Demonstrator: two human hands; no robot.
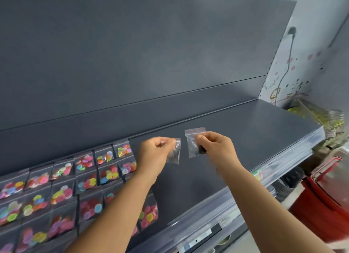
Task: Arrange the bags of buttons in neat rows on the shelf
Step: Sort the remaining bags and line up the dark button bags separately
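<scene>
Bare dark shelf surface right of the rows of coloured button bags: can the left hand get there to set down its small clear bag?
Probably yes. The left hand holds its small clear bag above the bare dark shelf surface, with nothing between them.

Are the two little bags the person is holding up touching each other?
Apart. The head view shows a strip of dark shelf between the left hand's bag and the right hand's bag; each hand pinches its own bag.

Red plastic bin (pixel 321 205) at four o'clock, below the frame's right edge. White wall with pink-and-black floral decals (pixel 287 67) at two o'clock; a grey cable (pixel 289 54) hangs down it. Blurred green foliage (pixel 321 118) at three o'clock.
</scene>
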